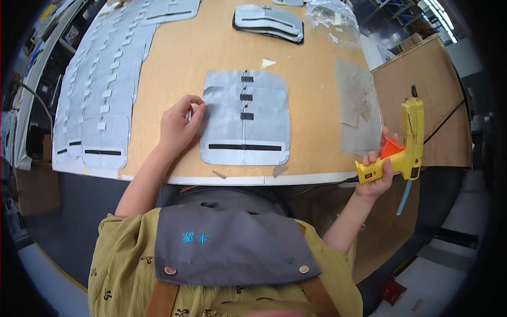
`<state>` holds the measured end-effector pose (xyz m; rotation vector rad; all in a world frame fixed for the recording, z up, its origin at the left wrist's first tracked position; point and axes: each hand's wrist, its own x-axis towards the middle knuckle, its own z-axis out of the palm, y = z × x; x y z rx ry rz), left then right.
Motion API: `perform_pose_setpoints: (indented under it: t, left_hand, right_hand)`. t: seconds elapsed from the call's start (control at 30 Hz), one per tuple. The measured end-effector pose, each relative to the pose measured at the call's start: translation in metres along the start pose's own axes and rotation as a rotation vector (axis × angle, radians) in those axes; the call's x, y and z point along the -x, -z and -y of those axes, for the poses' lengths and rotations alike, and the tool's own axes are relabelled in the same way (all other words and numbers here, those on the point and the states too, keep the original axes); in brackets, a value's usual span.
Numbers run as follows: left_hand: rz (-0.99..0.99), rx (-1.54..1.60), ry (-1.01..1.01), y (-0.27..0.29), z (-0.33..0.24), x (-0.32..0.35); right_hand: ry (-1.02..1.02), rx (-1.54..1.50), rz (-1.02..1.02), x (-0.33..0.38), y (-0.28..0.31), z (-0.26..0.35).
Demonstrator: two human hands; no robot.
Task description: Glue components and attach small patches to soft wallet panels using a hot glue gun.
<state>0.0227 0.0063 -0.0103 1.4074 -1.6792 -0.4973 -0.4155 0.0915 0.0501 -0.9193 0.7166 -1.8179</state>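
Note:
In front of me lies a light grey fabric panel (227, 124) with rounded corners. Three small black patches run down its middle line, and a black strip in a white border crosses its near end. My left hand (179, 124) is at the panel's left edge, fingers curled and pinched together. A small pale bit seems to show between them, too small to name. Off the table's right side, my right hand (377, 174) grips a yellow hot glue gun (413, 129) with an orange trigger. Its nozzle points up, and a translucent glue stick (404, 198) sticks out below.
Overlapping grey panels with white tabs (97, 100) cover the table's left side. A small stack of panels (268, 24) sits at the far side, with crumpled clear plastic (332, 21) beside it. A clear sheet (359, 105) lies along the right edge, near a wooden board (428, 105).

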Motion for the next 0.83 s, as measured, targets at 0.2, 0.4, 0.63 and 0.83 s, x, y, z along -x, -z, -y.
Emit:
perform_pose_setpoints:
  t: [0.2, 0.4, 0.63, 0.83]
  left_hand:
    - [0.065, -0.005, 0.027, 0.002, -0.006, -0.002]
    - [0.100, -0.088, -0.090, 0.001, -0.006, 0.001]
    - [0.173, -0.294, -0.223, 0.003, -0.013, -0.002]
    - [0.218, -0.370, -0.235, 0.004, -0.009, 0.000]
  right_hand:
    - [-0.071, 0.398, 0.035, 0.009, -0.040, -0.013]
    - [-0.491, 0.457, 0.271, 0.015, -0.102, -0.019]
    - [-0.840, 0.551, 0.277, 0.018, -0.125, -0.028]
    - [-0.864, 0.602, 0.247, 0.017, -0.124, -0.030]
